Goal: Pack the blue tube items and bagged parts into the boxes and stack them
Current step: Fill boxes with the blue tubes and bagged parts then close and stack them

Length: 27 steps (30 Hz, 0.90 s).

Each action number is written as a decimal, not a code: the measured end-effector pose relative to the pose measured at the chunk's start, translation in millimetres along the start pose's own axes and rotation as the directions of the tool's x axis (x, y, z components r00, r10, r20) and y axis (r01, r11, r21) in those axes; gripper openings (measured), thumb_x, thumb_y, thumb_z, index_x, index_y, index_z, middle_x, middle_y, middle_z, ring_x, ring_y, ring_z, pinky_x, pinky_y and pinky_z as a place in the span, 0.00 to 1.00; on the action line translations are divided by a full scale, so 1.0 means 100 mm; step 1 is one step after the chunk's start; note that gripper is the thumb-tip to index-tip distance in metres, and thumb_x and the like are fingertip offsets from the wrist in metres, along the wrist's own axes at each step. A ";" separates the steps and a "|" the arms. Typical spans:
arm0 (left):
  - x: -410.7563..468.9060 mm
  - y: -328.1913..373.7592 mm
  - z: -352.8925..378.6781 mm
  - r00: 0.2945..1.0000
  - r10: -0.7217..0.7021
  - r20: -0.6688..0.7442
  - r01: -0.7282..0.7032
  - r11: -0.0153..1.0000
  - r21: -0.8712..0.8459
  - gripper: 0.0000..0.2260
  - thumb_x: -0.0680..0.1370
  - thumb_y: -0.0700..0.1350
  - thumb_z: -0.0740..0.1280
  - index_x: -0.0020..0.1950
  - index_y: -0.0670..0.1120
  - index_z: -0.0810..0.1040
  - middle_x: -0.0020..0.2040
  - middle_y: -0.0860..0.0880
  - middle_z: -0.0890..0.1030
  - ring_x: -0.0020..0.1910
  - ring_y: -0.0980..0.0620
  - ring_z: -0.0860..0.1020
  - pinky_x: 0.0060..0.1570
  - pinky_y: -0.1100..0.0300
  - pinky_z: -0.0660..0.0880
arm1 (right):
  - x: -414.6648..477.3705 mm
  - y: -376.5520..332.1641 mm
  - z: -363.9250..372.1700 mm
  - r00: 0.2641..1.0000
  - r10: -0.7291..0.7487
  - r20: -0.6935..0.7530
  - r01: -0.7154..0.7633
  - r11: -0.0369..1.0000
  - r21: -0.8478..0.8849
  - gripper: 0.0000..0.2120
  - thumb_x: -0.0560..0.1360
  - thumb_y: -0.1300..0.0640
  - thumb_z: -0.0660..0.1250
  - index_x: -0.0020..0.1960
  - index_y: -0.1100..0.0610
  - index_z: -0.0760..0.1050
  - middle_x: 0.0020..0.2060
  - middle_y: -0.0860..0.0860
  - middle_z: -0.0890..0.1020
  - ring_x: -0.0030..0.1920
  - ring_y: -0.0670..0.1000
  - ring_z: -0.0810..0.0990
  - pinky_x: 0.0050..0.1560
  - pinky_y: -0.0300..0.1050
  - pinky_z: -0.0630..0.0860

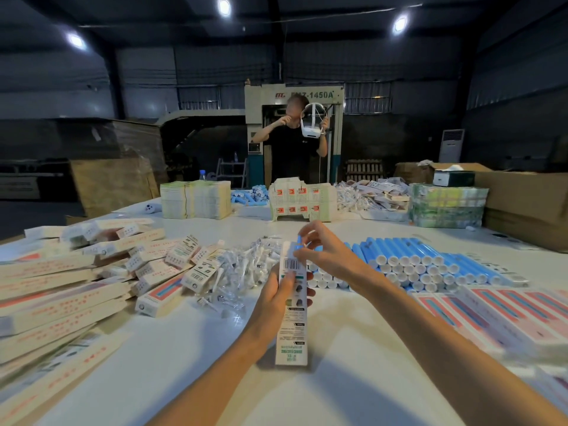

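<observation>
My left hand gripped the box; my right hand pinched the blue tube; tilted, it might jam.

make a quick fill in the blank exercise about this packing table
1. The left hand grips a box held ____, not lying flat.
2. The right hand works at the ____ end of that box.
3. The stacked tubes to the right of the hands are ____ with white caps.
4. The bagged parts lie ____ the pile of boxes and the tubes.

Missing words: upright; top; blue; between
</observation>
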<state>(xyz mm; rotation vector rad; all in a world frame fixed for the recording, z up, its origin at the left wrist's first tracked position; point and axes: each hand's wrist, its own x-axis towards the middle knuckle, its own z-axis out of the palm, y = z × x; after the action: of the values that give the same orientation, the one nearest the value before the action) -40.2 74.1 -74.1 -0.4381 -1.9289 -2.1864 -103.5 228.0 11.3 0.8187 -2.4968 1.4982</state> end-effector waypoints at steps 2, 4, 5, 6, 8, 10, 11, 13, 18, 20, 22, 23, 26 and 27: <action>0.01 -0.03 -0.05 0.998 0.027 -0.053 -0.025 0.999 0.035 0.13 0.89 0.55 0.58 0.71 0.57 0.73 0.56 0.46 0.88 0.50 0.42 0.88 0.43 0.57 0.83 | -0.03 0.07 0.08 0.999 -0.044 -0.001 0.044 0.997 -0.068 0.07 0.83 0.52 0.66 0.60 0.50 0.74 0.57 0.46 0.78 0.56 0.44 0.78 0.48 0.37 0.72; 0.01 -0.05 -0.15 0.989 0.062 -0.134 -0.055 0.997 0.052 0.11 0.88 0.58 0.60 0.68 0.60 0.75 0.52 0.44 0.88 0.45 0.45 0.88 0.40 0.60 0.82 | -0.04 0.16 0.19 0.992 -0.107 -0.073 0.100 0.990 -0.098 0.08 0.85 0.52 0.63 0.62 0.50 0.75 0.59 0.45 0.76 0.56 0.39 0.76 0.49 0.32 0.72; 0.02 -0.04 -0.23 0.980 0.081 -0.180 -0.069 0.995 0.068 0.10 0.86 0.60 0.61 0.65 0.62 0.77 0.51 0.44 0.88 0.44 0.46 0.88 0.39 0.61 0.81 | -0.05 0.19 0.26 0.981 -0.132 -0.139 0.120 0.989 -0.088 0.08 0.85 0.52 0.63 0.63 0.51 0.76 0.59 0.46 0.76 0.56 0.38 0.76 0.49 0.30 0.72; 0.03 -0.03 -0.33 0.969 0.098 -0.225 -0.079 0.993 0.092 0.10 0.84 0.62 0.61 0.63 0.64 0.78 0.50 0.44 0.88 0.43 0.47 0.88 0.38 0.61 0.81 | -0.05 0.22 0.32 0.968 -0.143 -0.205 0.130 0.989 -0.075 0.08 0.86 0.54 0.63 0.64 0.52 0.76 0.59 0.46 0.76 0.55 0.38 0.76 0.49 0.28 0.72; 0.06 0.00 -0.53 0.937 0.128 -0.324 -0.087 0.987 0.139 0.10 0.83 0.62 0.61 0.60 0.63 0.78 0.50 0.45 0.88 0.43 0.44 0.88 0.39 0.54 0.83 | -0.02 0.28 0.48 0.959 -0.142 -0.246 0.117 0.987 -0.113 0.08 0.86 0.58 0.62 0.64 0.56 0.75 0.58 0.50 0.78 0.53 0.42 0.77 0.49 0.29 0.72; 0.10 0.03 -0.74 0.896 0.166 -0.413 -0.089 0.976 0.199 0.09 0.85 0.58 0.60 0.61 0.59 0.77 0.48 0.45 0.88 0.42 0.41 0.87 0.40 0.46 0.83 | 0.02 0.34 0.72 0.977 -0.147 -0.156 0.116 0.974 -0.194 0.10 0.85 0.62 0.62 0.64 0.59 0.76 0.56 0.54 0.79 0.52 0.50 0.78 0.51 0.36 0.73; 0.12 0.04 -0.83 0.876 0.188 -0.444 -0.090 0.969 0.232 0.08 0.87 0.56 0.60 0.61 0.58 0.76 0.47 0.46 0.88 0.41 0.42 0.88 0.38 0.46 0.83 | 0.04 0.36 0.86 0.985 -0.145 -0.090 0.122 0.966 -0.227 0.10 0.84 0.64 0.62 0.64 0.61 0.76 0.56 0.55 0.79 0.53 0.53 0.78 0.53 0.41 0.75; 0.14 0.03 -0.96 0.846 0.215 -0.487 -0.082 0.956 0.280 0.07 0.89 0.53 0.59 0.62 0.56 0.76 0.45 0.48 0.89 0.39 0.44 0.88 0.36 0.49 0.83 | 0.09 0.38 1.13 0.992 -0.127 0.023 0.128 0.955 -0.269 0.13 0.82 0.64 0.63 0.67 0.62 0.75 0.59 0.59 0.80 0.57 0.56 0.77 0.61 0.51 0.75; 0.17 0.03 -1.07 0.801 0.212 -0.560 -0.070 0.962 0.264 0.11 0.89 0.50 0.59 0.68 0.48 0.74 0.46 0.44 0.87 0.35 0.53 0.86 0.29 0.64 0.77 | 0.12 0.44 1.60 0.964 -0.141 0.225 0.238 0.839 -0.490 0.16 0.81 0.56 0.67 0.67 0.58 0.78 0.62 0.61 0.79 0.64 0.61 0.73 0.65 0.53 0.71; 0.18 0.02 -1.07 0.804 0.210 -0.557 -0.066 0.961 0.267 0.11 0.89 0.50 0.59 0.69 0.48 0.74 0.47 0.44 0.87 0.36 0.53 0.86 0.30 0.63 0.78 | 0.11 0.43 1.68 0.966 -0.147 0.213 0.243 0.798 -0.551 0.11 0.82 0.59 0.64 0.61 0.62 0.81 0.56 0.62 0.80 0.60 0.63 0.75 0.59 0.54 0.73; 0.18 0.00 -1.05 0.825 0.200 -0.529 -0.071 0.964 0.255 0.10 0.88 0.52 0.59 0.67 0.51 0.75 0.47 0.46 0.88 0.40 0.46 0.88 0.35 0.55 0.82 | 0.09 0.42 1.68 0.975 -0.147 0.169 0.219 0.785 -0.580 0.10 0.83 0.62 0.62 0.57 0.65 0.80 0.55 0.63 0.80 0.57 0.63 0.77 0.56 0.56 0.75; 0.17 -0.01 -1.04 0.836 0.195 -0.513 -0.071 0.965 0.251 0.10 0.87 0.53 0.59 0.65 0.52 0.75 0.47 0.47 0.88 0.41 0.44 0.88 0.37 0.51 0.83 | 0.08 0.42 1.66 0.978 -0.140 0.157 0.207 0.772 -0.601 0.10 0.82 0.62 0.61 0.56 0.65 0.79 0.55 0.63 0.80 0.57 0.63 0.78 0.55 0.57 0.77; 0.16 0.00 -0.96 0.876 0.169 -0.453 -0.081 0.975 0.207 0.12 0.83 0.57 0.60 0.64 0.56 0.75 0.47 0.49 0.89 0.42 0.45 0.88 0.37 0.49 0.84 | -0.03 0.43 1.47 0.990 -0.086 0.109 0.136 0.752 -0.645 0.09 0.82 0.63 0.62 0.62 0.63 0.73 0.59 0.61 0.79 0.59 0.61 0.79 0.56 0.57 0.79; 0.16 -0.01 -0.92 0.889 0.154 -0.432 -0.076 0.978 0.192 0.14 0.82 0.58 0.60 0.64 0.56 0.75 0.48 0.50 0.89 0.42 0.46 0.88 0.36 0.51 0.83 | -0.07 0.44 1.36 0.995 -0.064 0.075 0.097 0.758 -0.645 0.12 0.82 0.65 0.63 0.64 0.62 0.71 0.62 0.60 0.78 0.60 0.60 0.78 0.58 0.55 0.79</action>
<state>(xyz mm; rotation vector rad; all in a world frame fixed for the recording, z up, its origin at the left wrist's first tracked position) -64.1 -15.9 -79.7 -0.0142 -1.7598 -1.8252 -96.3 132.2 -94.7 0.8063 -2.6809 0.4880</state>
